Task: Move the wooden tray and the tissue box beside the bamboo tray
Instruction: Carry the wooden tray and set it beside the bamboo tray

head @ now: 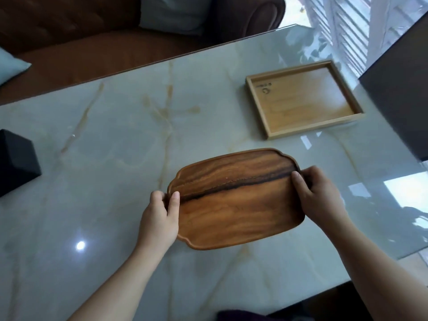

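Wooden tray (236, 200) between both hands' grip

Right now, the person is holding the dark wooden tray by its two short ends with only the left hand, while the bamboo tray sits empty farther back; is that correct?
Not quite: the head view shows both hands on the wooden tray, the left hand at one short end and the right hand at the other. The bamboo tray does sit empty farther back.

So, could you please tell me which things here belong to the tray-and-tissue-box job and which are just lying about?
Part of the job:
- wooden tray, gripped by left hand and right hand
- bamboo tray
- black box, possibly the tissue box

Just there:
- marble table
- sofa
- cushions
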Motion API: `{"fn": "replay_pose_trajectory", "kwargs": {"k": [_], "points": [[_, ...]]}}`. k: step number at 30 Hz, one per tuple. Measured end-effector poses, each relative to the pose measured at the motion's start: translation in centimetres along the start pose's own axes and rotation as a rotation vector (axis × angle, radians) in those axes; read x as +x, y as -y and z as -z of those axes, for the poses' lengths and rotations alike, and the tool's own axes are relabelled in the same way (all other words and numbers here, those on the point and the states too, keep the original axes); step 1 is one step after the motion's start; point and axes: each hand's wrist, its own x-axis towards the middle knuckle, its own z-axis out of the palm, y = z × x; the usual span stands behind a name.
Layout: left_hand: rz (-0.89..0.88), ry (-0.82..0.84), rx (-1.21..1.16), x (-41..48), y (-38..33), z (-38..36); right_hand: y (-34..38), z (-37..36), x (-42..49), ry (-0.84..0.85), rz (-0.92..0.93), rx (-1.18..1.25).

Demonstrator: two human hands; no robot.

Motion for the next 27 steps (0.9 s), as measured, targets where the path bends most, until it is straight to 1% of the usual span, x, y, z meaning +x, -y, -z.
{"fn": "replay_pose_trajectory", "kwargs": {"k": [5,10,17,27], "points": [[-0.035,0.108,0.024,0.3,-4.8,-4.7,-5.1,3.9,2.1,-0.044,-0.05,-0.004],[-0.068,0.25,0.06,0.6,-9.3,-9.5,-9.8,8.1,4.0,-0.136,-0.125,-0.054],[-0.061,0.448,0.082,0.4,-13.1,-13.8,-12.8,11.5,6.6,-0.179,-0.133,-0.058],[0.008,0.526,0.07,0.0,-15.1,-16.5,-14.2,12.6,9.9,-0.111,-0.106,-0.122]]}}
